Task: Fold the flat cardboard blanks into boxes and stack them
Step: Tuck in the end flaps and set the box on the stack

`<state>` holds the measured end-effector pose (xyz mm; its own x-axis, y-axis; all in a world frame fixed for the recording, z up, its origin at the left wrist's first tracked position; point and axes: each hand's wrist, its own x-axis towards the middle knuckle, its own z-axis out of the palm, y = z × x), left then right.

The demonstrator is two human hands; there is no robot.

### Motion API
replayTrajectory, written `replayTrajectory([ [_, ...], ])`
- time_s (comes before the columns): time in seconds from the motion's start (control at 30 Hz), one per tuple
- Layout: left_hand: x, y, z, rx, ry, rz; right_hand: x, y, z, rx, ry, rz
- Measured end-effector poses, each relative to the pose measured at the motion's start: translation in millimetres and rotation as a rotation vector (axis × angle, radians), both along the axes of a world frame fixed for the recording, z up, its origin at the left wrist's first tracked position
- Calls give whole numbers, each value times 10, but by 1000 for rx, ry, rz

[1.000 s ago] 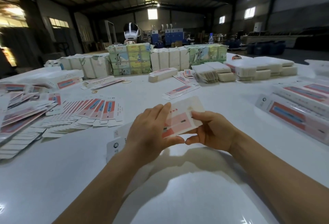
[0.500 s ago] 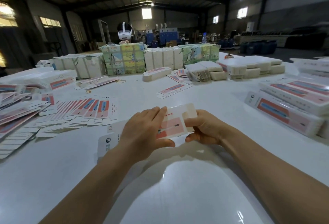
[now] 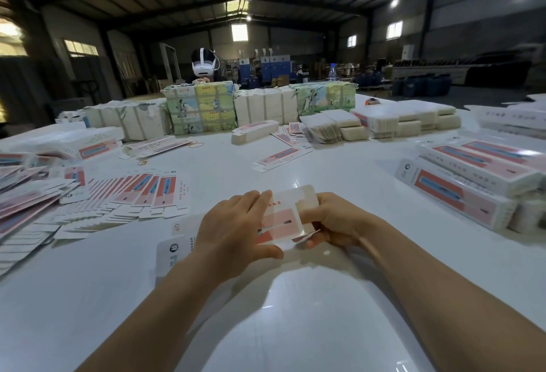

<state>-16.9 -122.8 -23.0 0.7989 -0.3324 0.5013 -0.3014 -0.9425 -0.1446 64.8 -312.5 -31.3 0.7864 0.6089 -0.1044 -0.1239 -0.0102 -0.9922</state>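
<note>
Blank: the cardboard blank (image 3: 285, 218) sits low over the white table (image 3: 295, 327), near you.
Left hand: your left hand (image 3: 233, 231) grips its left part, thumb beneath.
Right hand: your right hand (image 3: 336, 221) pinches its right edge.
Flanks: fanned blanks (image 3: 139, 194) left, finished boxes (image 3: 461, 191) right, both well apart.

Words we can read

We can read only "QF", in small letters on a flat white card (image 3: 180, 227) lying on the table just left of our left hand. The blank we hold has red marks near its top, but they are too blurry for us to read. Print on the other boxes is too small.
</note>
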Motion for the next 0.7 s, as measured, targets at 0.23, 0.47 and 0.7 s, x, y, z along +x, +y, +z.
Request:
replayTrajectory([
  [0.23,-7,-27,34,27,-49,30,-24,10,30,-62,-33,5],
  [0.47,-20,-42,65,-69,-23,63,-96,78,37,-118,-81,-106],
  [0.7,56,-23,9,-183,37,153,-92,66,68,-141,-19,-117],
])
